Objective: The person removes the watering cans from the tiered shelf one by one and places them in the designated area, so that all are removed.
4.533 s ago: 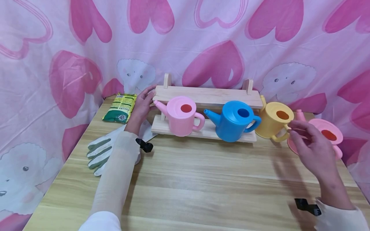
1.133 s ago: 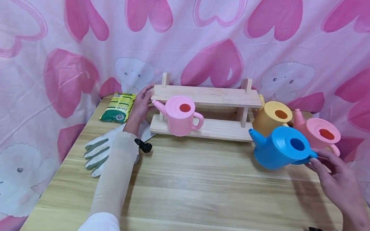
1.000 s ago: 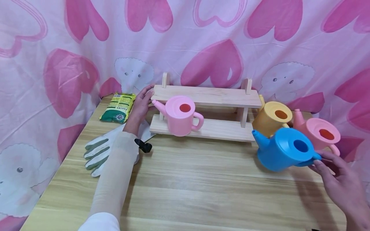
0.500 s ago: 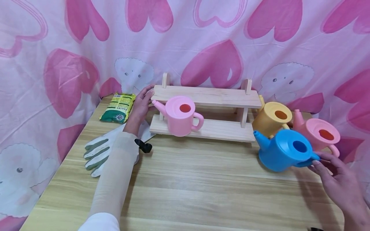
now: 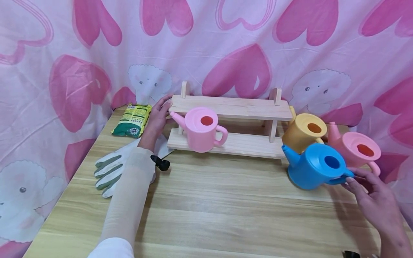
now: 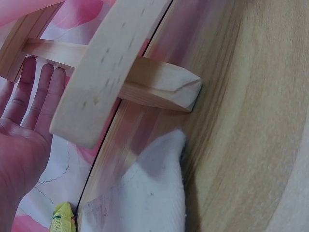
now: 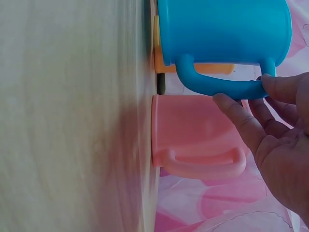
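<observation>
1. A person's right hand [image 5: 374,202] forms a narrow grip, thumb and fingers pinching the handle [image 7: 207,85] of a blue watering can [image 5: 314,168] at the tabletop [image 5: 232,215]; whether the can touches down cannot be told.
2. The can lies directly left of that grip, its long axis running from handle to spout [image 5: 292,156], leftward and slightly away, the spout tip farthest from the fingers. The right hand is plainly the nearer one and, judging by the hold, steers the can from its handle end.
3. Just beyond the grip stands a coral-pink watering can [image 5: 356,148]; a yellow watering can [image 5: 303,134] stands farther left, behind the blue one. The pair likely leaves little room on that side.
4. Well to the grip's left, a two-tier wooden shelf [image 5: 230,106] carries a pale pink watering can [image 5: 201,134] on its lower board [image 5: 255,145], handle facing the grip.
5. Farthest off, the left hand [image 5: 157,120] rests at the shelf's opposite end, fingers extended against the wood, no can held.
</observation>
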Action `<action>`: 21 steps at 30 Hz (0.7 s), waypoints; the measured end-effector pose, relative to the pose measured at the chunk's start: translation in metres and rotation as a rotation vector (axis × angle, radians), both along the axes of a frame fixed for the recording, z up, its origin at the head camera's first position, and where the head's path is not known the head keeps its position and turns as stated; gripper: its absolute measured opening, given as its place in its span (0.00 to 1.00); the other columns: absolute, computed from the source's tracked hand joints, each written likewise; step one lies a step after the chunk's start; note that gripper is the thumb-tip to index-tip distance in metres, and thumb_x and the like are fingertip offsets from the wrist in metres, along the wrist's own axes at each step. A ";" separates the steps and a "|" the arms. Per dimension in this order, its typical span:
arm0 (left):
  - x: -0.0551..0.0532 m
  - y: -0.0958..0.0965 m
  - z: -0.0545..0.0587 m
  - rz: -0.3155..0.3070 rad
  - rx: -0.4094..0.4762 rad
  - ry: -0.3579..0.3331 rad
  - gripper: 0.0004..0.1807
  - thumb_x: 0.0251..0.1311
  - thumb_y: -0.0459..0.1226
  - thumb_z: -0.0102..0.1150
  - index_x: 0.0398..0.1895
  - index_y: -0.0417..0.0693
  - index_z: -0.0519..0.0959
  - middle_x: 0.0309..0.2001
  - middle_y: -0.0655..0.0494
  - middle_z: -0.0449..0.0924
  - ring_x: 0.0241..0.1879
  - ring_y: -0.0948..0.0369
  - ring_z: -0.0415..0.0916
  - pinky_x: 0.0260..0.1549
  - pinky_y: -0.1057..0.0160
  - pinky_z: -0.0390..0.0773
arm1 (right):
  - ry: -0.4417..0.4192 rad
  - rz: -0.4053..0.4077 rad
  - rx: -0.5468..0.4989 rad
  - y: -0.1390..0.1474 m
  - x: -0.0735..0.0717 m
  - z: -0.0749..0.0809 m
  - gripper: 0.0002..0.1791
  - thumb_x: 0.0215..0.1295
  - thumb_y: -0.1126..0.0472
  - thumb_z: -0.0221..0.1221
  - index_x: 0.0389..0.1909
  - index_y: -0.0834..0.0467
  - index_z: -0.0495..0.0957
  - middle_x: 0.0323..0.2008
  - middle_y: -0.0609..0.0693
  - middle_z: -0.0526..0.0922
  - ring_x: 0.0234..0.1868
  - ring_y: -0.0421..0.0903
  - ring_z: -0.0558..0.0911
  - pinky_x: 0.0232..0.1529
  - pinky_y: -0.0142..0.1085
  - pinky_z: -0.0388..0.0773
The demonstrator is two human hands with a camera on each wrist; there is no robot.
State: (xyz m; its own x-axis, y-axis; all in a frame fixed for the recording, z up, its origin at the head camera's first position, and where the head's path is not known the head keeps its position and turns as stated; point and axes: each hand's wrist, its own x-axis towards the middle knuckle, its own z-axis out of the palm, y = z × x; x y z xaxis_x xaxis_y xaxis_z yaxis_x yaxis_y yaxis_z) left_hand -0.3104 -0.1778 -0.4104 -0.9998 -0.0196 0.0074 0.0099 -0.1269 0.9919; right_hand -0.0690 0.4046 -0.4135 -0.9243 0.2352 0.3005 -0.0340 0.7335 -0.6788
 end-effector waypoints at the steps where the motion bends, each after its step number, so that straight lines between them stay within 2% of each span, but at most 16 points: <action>1: 0.000 0.000 0.000 0.001 0.001 -0.001 0.26 0.77 0.52 0.53 0.75 0.61 0.70 0.67 0.52 0.75 0.54 0.53 0.80 0.44 0.58 0.85 | 0.001 0.007 -0.003 0.001 0.000 0.000 0.20 0.72 0.78 0.55 0.63 0.74 0.70 0.49 0.32 0.70 0.44 0.19 0.70 0.37 0.14 0.73; 10: 0.000 0.001 0.001 -0.002 0.005 0.000 0.26 0.77 0.51 0.53 0.75 0.62 0.71 0.67 0.51 0.74 0.53 0.54 0.80 0.42 0.59 0.85 | 0.050 0.099 -0.048 0.005 -0.002 -0.004 0.19 0.69 0.82 0.54 0.60 0.78 0.70 0.50 0.34 0.71 0.46 0.22 0.75 0.39 0.16 0.75; 21: 0.001 0.001 0.001 0.004 -0.009 -0.006 0.25 0.76 0.52 0.53 0.74 0.65 0.72 0.67 0.53 0.74 0.55 0.53 0.79 0.43 0.60 0.84 | 0.045 0.134 -0.019 0.009 -0.005 -0.008 0.18 0.71 0.80 0.54 0.60 0.79 0.70 0.52 0.33 0.69 0.47 0.20 0.73 0.39 0.15 0.75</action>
State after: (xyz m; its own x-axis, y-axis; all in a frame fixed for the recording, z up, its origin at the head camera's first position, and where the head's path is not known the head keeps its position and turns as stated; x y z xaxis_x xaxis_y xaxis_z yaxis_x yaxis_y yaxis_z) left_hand -0.3099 -0.1772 -0.4093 -0.9997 -0.0232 0.0013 0.0040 -0.1175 0.9931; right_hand -0.0736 0.4136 -0.4218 -0.9335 0.1163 0.3391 -0.1618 0.7075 -0.6880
